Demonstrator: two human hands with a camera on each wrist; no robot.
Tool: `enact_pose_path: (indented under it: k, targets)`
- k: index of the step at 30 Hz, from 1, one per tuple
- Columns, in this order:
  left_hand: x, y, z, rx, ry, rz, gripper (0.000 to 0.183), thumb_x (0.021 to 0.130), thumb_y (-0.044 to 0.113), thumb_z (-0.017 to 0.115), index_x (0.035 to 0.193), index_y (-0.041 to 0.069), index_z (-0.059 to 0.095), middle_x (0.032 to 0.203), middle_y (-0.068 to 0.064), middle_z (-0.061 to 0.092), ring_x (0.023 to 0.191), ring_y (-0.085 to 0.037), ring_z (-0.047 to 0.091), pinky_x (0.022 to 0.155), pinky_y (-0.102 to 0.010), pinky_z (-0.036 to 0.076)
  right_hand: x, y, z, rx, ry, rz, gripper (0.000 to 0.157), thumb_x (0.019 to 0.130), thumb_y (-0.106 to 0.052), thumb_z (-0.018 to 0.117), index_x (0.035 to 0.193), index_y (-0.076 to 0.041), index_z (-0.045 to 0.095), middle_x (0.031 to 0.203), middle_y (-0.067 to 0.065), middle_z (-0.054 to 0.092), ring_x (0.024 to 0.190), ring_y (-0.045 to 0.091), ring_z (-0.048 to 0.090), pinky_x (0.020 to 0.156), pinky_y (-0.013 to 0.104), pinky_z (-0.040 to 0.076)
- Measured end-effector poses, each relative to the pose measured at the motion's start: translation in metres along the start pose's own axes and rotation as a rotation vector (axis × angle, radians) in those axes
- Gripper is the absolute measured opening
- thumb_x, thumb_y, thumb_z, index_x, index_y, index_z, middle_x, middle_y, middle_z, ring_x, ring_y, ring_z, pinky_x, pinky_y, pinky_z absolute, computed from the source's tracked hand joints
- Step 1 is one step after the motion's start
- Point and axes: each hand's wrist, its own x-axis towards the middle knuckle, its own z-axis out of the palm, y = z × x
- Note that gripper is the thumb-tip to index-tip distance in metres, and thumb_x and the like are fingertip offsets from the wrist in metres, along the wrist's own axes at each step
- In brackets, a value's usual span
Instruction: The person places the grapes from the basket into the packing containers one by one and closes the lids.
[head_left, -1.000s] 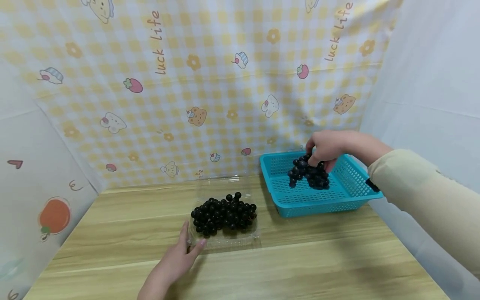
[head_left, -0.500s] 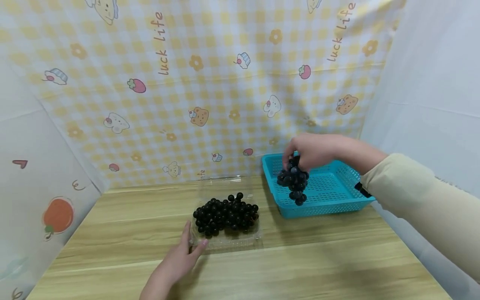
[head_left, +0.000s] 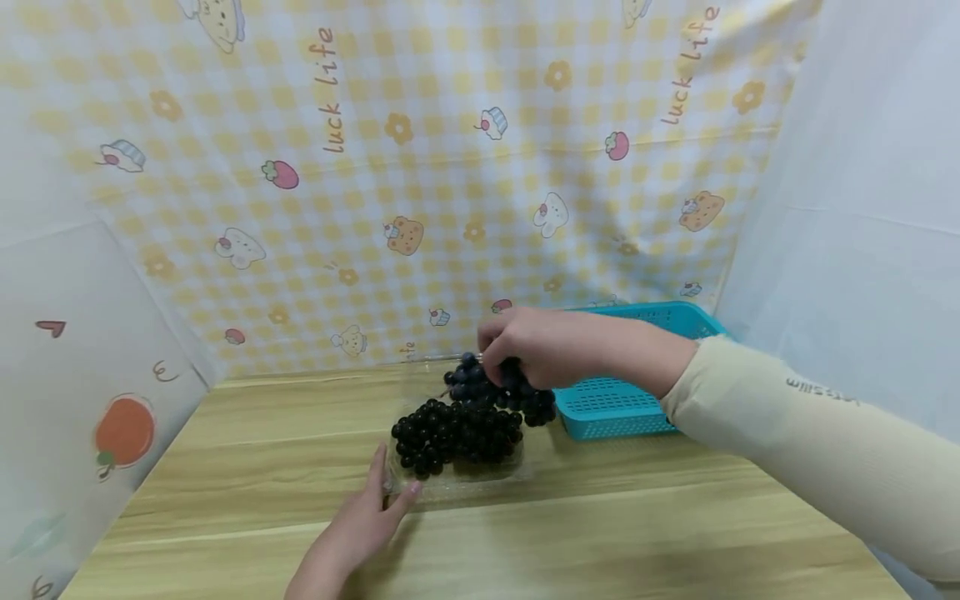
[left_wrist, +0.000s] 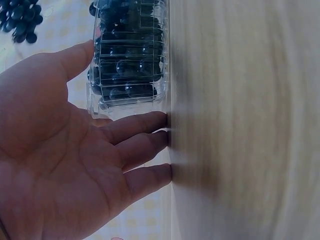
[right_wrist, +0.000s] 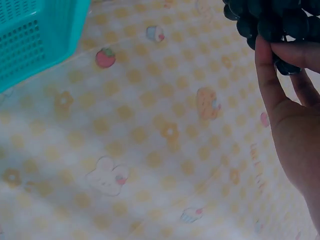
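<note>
In the head view a clear plastic clamshell box (head_left: 480, 481) with dark grapes (head_left: 450, 435) in it lies at mid-table, its lid folded back. My left hand (head_left: 352, 525) rests at the box's front left corner; the left wrist view shows the thumb against the rim and other fingertips on the table. Above the rear of the box, my right hand (head_left: 551, 346) grips another bunch of dark grapes (head_left: 534, 402) from the top. In the right wrist view its thumb and fingers pinch that bunch (right_wrist: 270, 22) near the stem, which the grapes mostly hide.
A blue perforated plastic basket (head_left: 611, 417) stands to the right of the box, partly covered by the right forearm. Behind the wooden table (head_left: 600, 533) hangs a yellow checked cloth (head_left: 435, 192), and white cloth hangs at both sides.
My right hand has carried the held grapes left, from above the blue basket to over the back of the clear box. The left hand has stayed at the box corner.
</note>
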Motion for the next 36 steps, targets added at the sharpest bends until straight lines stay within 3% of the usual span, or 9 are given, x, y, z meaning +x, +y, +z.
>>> enact_pose_path:
  k: [2,4,11,20,24,30,36]
  targets:
    - [0.000,0.000,0.000,-0.002,0.002,-0.005,0.101,0.107,0.060,0.053,0.171,0.003,0.000,0.153,-0.039,0.050,0.129,-0.065,0.056,0.115,-0.077,0.039,0.007,-0.008,0.006,-0.022,-0.013,-0.013,0.055,0.086,0.026,0.049,0.091,-0.021,0.076,0.101,-0.003,0.058,0.093,0.014,0.054,0.091,0.033,0.056]
    - [0.000,-0.001,0.000,-0.007,0.002,-0.012,0.101,0.106,0.061,0.053,0.171,0.004,0.001,0.152,-0.039,0.052,0.130,-0.065,0.055,0.115,-0.077,0.039,0.013,-0.016,0.011,-0.045,-0.020,-0.037,0.053,0.090,0.024,0.051,0.093,-0.023,0.076,0.103,-0.003,0.058,0.092,0.016,0.048,0.075,0.030,0.048]
    - [0.002,-0.002,-0.001,-0.019,-0.008,-0.023,0.102,0.106,0.062,0.054,0.171,0.003,0.002,0.150,-0.041,0.052,0.134,-0.064,0.053,0.112,-0.075,0.042,0.033,-0.031,0.034,-0.155,0.015,-0.161,0.046,0.092,0.020,0.056,0.093,-0.022,0.075,0.109,-0.002,0.061,0.092,0.015,0.044,0.074,0.027,0.044]
    - [0.003,-0.005,0.001,-0.024,0.001,-0.008,0.101,0.106,0.061,0.055,0.171,0.003,0.004,0.150,-0.039,0.054,0.135,-0.061,0.054,0.111,-0.073,0.045,0.051,-0.041,0.074,-0.325,-0.046,-0.172,0.033,0.098,0.003,0.069,0.095,-0.029,0.074,0.107,-0.007,0.058,0.093,0.012,0.046,0.076,0.021,0.047]
    - [0.003,-0.004,0.001,-0.027,0.008,-0.012,0.103,0.105,0.063,0.056,0.171,0.003,0.004,0.153,-0.040,0.051,0.138,-0.061,0.052,0.112,-0.073,0.044,0.055,-0.041,0.093,-0.399,-0.074,-0.162,0.027,0.102,-0.006,0.070,0.100,-0.033,0.075,0.110,-0.009,0.057,0.096,0.012,0.046,0.069,0.017,0.046]
    - [0.003,-0.002,0.001,-0.022,0.002,-0.032,0.104,0.104,0.064,0.056,0.171,0.004,0.004,0.153,-0.040,0.050,0.139,-0.062,0.050,0.113,-0.073,0.044,0.058,-0.036,0.112,-0.502,-0.040,-0.177,0.023,0.105,-0.013,0.068,0.107,-0.035,0.075,0.114,-0.011,0.060,0.096,0.011,0.047,0.061,0.016,0.044]
    - [0.001,-0.005,0.001,-0.034,0.015,-0.013,0.103,0.104,0.062,0.056,0.171,0.002,0.005,0.156,-0.041,0.046,0.139,-0.062,0.050,0.114,-0.074,0.042,0.059,-0.032,0.126,-0.564,-0.010,-0.227,0.021,0.101,-0.014,0.074,0.110,-0.033,0.075,0.120,-0.010,0.062,0.101,0.011,0.052,0.065,0.015,0.050]
